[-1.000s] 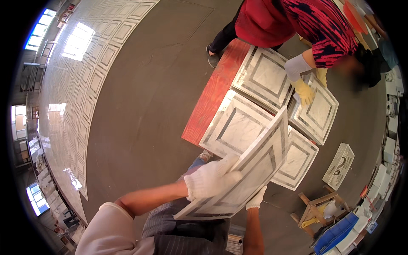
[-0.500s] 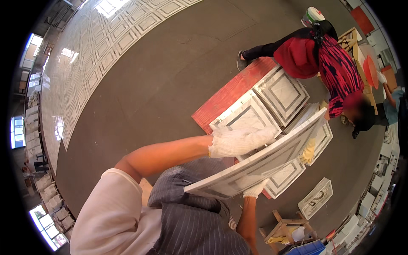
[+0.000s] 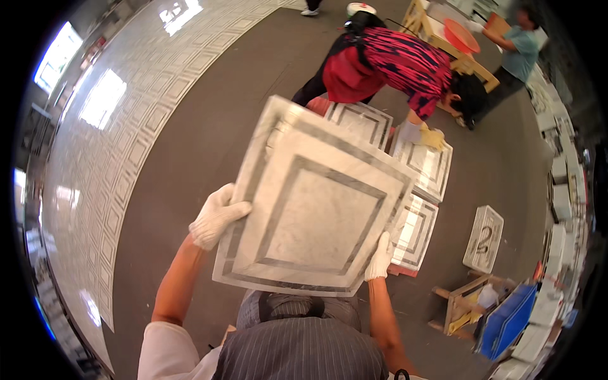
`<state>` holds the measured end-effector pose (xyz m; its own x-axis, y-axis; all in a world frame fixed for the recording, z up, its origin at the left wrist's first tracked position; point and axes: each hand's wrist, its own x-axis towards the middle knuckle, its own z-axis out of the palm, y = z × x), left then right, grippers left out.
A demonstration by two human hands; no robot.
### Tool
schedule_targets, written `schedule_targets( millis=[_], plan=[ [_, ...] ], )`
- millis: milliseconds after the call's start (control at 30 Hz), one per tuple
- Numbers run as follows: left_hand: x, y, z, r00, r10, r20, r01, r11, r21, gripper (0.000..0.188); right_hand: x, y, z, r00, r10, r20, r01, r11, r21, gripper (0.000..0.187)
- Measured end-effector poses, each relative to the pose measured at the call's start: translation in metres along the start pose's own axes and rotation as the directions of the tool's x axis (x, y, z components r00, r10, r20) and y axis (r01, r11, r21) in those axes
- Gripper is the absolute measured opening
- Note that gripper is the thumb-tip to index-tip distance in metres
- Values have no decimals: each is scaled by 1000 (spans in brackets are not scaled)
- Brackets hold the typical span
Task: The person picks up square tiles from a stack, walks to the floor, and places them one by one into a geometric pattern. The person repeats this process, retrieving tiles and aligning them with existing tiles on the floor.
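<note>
A large square stone tile (image 3: 323, 215), white marble with grey inlaid frames, is held up in front of me with its patterned face toward me. My left hand (image 3: 219, 216), in a white knit glove, grips its left edge with the thumb on the face. Its right edge is gripped by my right hand (image 3: 380, 256), gloved the same way; the fingers go behind the tile out of sight. Beyond it lie similar tiles, one at the back (image 3: 361, 121), one at the right (image 3: 425, 163) and one nearer (image 3: 413, 231), all partly covered.
A co-worker in a red and black top (image 3: 405, 60) bends over the far tiles. Another person in blue (image 3: 519, 47) stands beside a red basin (image 3: 461, 36). At right are a white crate (image 3: 484, 239), wooden stool (image 3: 459, 305) and blue bin (image 3: 506, 322). Patterned flooring (image 3: 95, 164) spreads left.
The tile has swung from a steep slant to facing me, moving left away from the others. My left hand now holds its left edge. The co-worker's hand no longer overlaps it.
</note>
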<state>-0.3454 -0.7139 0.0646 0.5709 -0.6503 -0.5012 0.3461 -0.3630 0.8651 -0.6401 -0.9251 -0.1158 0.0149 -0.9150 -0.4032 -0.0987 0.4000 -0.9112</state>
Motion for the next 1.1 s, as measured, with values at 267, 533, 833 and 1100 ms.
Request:
schedule_targets(
  millis=[267, 533, 833, 1100],
  plan=[
    [15, -139, -66, 997, 74, 12, -66, 947, -315, 56, -71, -95, -4, 913, -167, 371, 280, 920, -274, 28],
    [-5, -245, -76, 981, -113, -157, -27, 723, -690, 77, -95, -118, -10, 611, -332, 719, 580, 805, -122, 25],
    [-53, -257, -75, 945, -81, -318, -199, 628, -752, 76, -105, -138, 5, 460, -124, 879, 600, 773, -205, 33],
    [-122, -228, -48, 881, 68, -468, -337, 784, -521, 87, -100, -107, -12, 572, -136, 809, 599, 743, -299, 35]
  ],
)
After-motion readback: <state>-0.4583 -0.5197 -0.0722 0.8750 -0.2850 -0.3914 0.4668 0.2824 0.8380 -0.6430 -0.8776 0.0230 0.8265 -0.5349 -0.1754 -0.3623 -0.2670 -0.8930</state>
